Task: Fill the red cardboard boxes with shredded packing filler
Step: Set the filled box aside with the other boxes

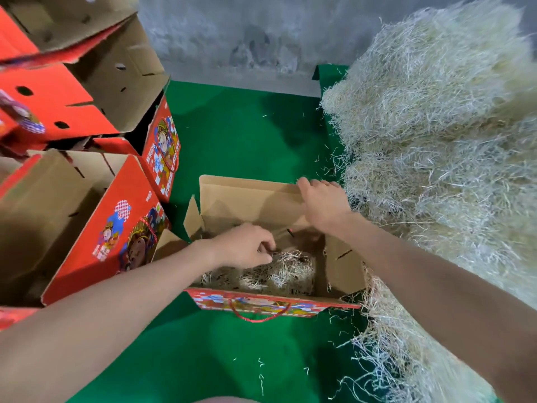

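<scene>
Red open box [273, 305], printed with figures and illegible lettering, held pale shredded filler [279, 270]; left hand [247, 245] pinched strands, right hand [322, 205] gripped the far flap [250, 196].

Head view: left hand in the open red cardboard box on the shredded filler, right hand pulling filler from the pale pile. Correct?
No: head view shows the right hand on the far brown flap of the red cardboard box, not in the pale shredded-filler pile.

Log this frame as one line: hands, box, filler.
left hand: pinching filler in red box | right hand: on far flap, grip unclear | fill: thin layer only | filler pile: right of box
</scene>
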